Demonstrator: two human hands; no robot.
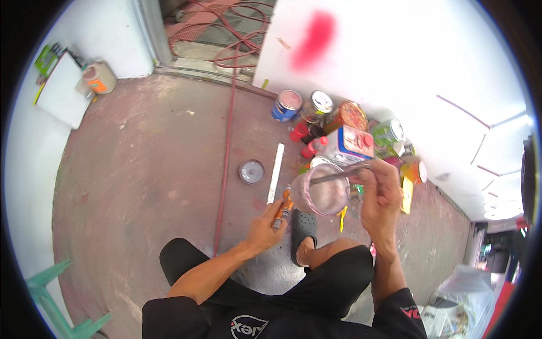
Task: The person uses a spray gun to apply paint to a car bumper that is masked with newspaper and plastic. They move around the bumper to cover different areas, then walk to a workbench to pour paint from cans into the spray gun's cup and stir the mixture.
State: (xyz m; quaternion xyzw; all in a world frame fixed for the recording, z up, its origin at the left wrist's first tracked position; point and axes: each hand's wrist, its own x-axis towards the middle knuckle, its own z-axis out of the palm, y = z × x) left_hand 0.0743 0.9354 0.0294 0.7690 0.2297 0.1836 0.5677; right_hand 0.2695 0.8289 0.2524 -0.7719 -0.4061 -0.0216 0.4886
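Note:
My left hand [264, 229] is closed round the orange and grey handle of a spray gun [283, 210]. A translucent cup [333, 199], which appears to sit on the gun, is tilted with its wide mouth toward me and has a pale coating or liquid inside. Pinched between the fingers of my right hand [384, 195] is a thin dark stirring stick [339, 174]. Its far end reaches into the cup. How the cup joins the gun is hidden. Beyond my left hand, a round grey lid [252, 172] and a white strip [275, 172] lie on the floor.
Several paint cans [322, 103] and a rectangular tin [350, 144] crowd along the white wall. A red hose [228, 141] crosses the floor to the doorway. At far left stands a beige jug [99, 78]; nearer is a green stool [68, 305]. Plastic bags [460, 299] lie at right.

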